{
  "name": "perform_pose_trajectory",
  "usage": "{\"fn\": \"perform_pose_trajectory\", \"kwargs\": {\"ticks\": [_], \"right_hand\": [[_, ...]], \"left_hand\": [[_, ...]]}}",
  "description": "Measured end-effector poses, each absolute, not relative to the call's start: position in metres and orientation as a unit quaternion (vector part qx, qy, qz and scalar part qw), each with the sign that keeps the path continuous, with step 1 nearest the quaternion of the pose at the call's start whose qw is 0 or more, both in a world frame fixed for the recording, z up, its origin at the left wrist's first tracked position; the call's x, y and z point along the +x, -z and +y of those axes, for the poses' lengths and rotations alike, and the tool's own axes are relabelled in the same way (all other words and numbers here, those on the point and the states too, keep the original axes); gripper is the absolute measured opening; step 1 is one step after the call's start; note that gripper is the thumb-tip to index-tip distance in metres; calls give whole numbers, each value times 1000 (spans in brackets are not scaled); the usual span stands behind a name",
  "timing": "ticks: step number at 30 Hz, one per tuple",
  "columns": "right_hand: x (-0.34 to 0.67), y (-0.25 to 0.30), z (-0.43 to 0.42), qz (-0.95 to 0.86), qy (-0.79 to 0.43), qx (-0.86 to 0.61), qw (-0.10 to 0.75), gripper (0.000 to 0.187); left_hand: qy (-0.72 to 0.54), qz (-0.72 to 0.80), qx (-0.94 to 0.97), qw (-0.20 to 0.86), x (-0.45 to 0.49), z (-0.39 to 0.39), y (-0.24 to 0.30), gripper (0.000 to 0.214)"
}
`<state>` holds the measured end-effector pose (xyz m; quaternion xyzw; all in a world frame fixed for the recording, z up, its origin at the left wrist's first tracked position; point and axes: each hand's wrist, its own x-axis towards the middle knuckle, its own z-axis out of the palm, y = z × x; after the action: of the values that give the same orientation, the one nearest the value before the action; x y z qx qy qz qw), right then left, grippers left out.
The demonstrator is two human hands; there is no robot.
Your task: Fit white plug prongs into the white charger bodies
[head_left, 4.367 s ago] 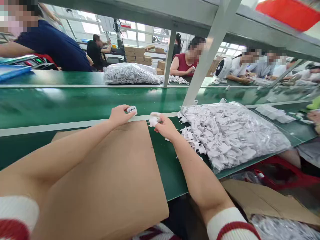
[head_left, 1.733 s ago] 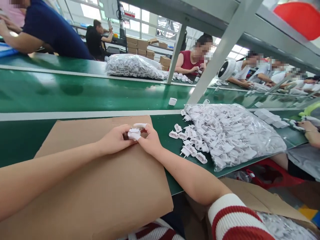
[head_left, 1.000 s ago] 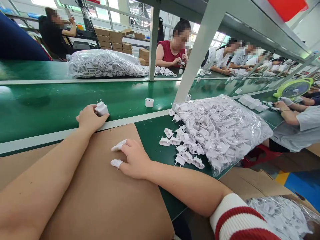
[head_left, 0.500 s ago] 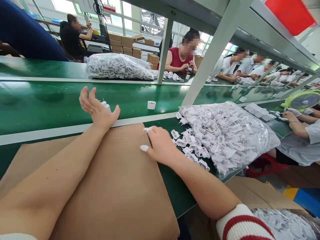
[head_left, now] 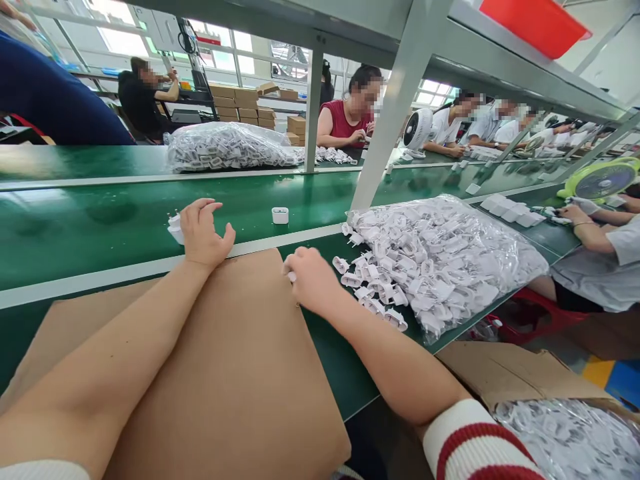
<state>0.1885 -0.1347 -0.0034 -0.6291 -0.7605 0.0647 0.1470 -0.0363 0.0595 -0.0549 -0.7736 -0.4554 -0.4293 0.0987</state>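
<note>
My left hand point(head_left: 204, 233) is over the near edge of the green conveyor belt point(head_left: 115, 217), fingers apart and slightly bent. Right beside its fingers is a white charger plug point(head_left: 175, 229) with pins, partly hidden by the hand. My right hand point(head_left: 313, 277) is at the right edge of a brown cardboard sheet point(head_left: 235, 360), with its fingers curled together. White covers show on its fingertips; whether anything is pinched there is hidden. Another white charger housing point(head_left: 280, 215) stands on the belt between and beyond my hands.
Right of my right hand, loose white plug parts point(head_left: 373, 283) spill from a clear plastic bag point(head_left: 450, 260). A slanted metal post point(head_left: 387, 113) rises behind the bag. Lower right, an open carton point(head_left: 500, 373) holds more bagged parts. Co-workers sit across the belt and at right.
My left hand has turned, its fingers now bent inward, and more of the pinned plug shows at its left. My right hand's fingers have curled in at the cardboard's edge. The view has shifted.
</note>
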Motion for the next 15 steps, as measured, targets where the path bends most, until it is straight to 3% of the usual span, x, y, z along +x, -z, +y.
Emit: {"fn": "perform_pose_trajectory", "kwargs": {"ticks": [3, 7, 12, 15], "right_hand": [[167, 1, -154, -793, -128, -575, 158, 28], [155, -3, -167, -781, -237, -573, 72, 24], [166, 0, -154, -760, -293, -571, 98, 34], [173, 1, -147, -758, -330, -551, 114, 37]], "left_hand": [[367, -444, -814, 82, -34, 63, 55, 48], [309, -451, -837, 7, -19, 76, 45, 39], [261, -494, -825, -85, 20, 102, 36, 62], [219, -519, -813, -148, 40, 109, 40, 64]]}}
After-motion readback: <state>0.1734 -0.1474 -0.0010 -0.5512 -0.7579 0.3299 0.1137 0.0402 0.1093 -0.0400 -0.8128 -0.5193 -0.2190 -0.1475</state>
